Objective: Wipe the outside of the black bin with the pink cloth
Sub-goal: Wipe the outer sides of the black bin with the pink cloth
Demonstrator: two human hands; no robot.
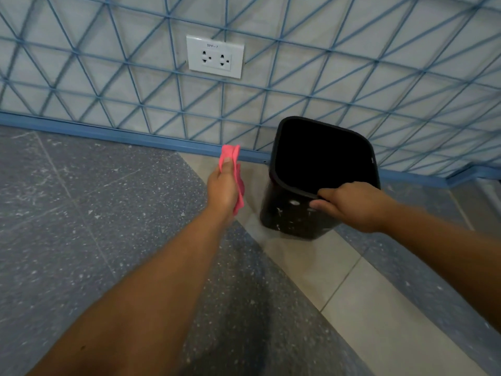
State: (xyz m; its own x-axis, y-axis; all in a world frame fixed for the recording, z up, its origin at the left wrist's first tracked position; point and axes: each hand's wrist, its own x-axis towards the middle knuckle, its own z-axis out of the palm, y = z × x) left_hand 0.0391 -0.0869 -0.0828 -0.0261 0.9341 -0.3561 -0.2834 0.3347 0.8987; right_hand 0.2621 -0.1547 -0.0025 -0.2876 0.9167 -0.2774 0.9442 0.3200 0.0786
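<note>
Both bare arms stretched forward. Left hand (223, 185) out ahead, thumb on top, fingers curled round the pink cloth (235, 183). Right hand (349, 203) reaching in from the right, fingers hooked over the black bin (295, 213) rim, thumb pressed outside.

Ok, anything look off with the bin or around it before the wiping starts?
The black bin is tipped, not standing flat, because the right hand grips its near rim. Its outer wall carries whitish specks and smears. The pink cloth in the left hand isn't touching it.
</note>
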